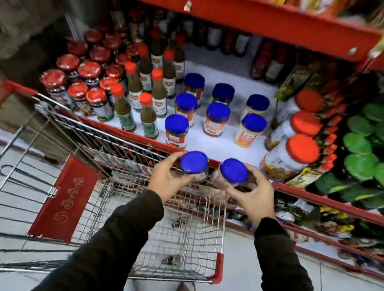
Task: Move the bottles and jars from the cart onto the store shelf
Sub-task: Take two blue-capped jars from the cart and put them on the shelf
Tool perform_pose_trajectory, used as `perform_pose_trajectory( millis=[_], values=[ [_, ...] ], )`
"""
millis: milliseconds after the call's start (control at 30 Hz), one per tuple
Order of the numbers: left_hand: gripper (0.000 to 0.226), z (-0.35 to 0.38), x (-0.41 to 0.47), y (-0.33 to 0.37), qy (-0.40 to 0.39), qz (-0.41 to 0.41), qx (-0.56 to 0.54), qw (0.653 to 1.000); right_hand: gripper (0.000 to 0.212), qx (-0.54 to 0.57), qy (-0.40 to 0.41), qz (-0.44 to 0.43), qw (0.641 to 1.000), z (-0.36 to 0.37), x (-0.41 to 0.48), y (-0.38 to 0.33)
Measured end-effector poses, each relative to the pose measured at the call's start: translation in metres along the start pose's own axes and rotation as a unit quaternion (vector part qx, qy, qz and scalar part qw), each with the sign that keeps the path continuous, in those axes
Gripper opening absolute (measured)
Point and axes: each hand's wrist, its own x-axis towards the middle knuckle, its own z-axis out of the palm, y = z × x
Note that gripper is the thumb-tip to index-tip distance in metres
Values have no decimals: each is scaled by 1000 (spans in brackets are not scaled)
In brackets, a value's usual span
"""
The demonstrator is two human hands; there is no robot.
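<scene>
From the head camera, looking down: the left hand (168,179) held a blue-lidded jar (194,166), its fingers (168,160) wrapped around the glass body. The right hand (252,192) held a second blue-lidded jar (233,172) the same way, fingers closed on its side. Both jars sat side by side, just above the far end of the wire cart (197,234) and just in front of the red shelf edge (136,138). On the white shelf (223,147) beyond stood more blue-lidded jars (216,119) (in rows), beside red-capped bottles (135,86).
</scene>
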Motion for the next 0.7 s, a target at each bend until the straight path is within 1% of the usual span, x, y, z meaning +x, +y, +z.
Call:
perform_pose_trajectory(
  millis=[100,133,200,300,367,500,600,700],
  values=[
    [59,12,18,30,25,44,-3,999,66,24,51,-24,998,-11,22,-16],
    [57,16,23,38,30,59,1,998,65,27,63,-27,997,-13,28,-20],
    [60,25,36,48,37,65,4,997,61,19,76,-36,996,-18,40,-24],
    [63,37,51,57,37,55,25,997,57,5,71,-36,997,-22,56,-20],
    [63,43,58,58,31,44,31,998,60,-9,65,-28,997,-22,64,-16],
    [61,51,65,53,17,11,48,999,58,-14,25,-3,1000,-23,72,-11],
    [62,53,68,47,11,7,62,998,58,-15,-8,11,1000,-22,73,-9],
    [62,54,72,45,11,9,80,997,61,-26,-13,11,1000,-20,72,-7]
  ],
)
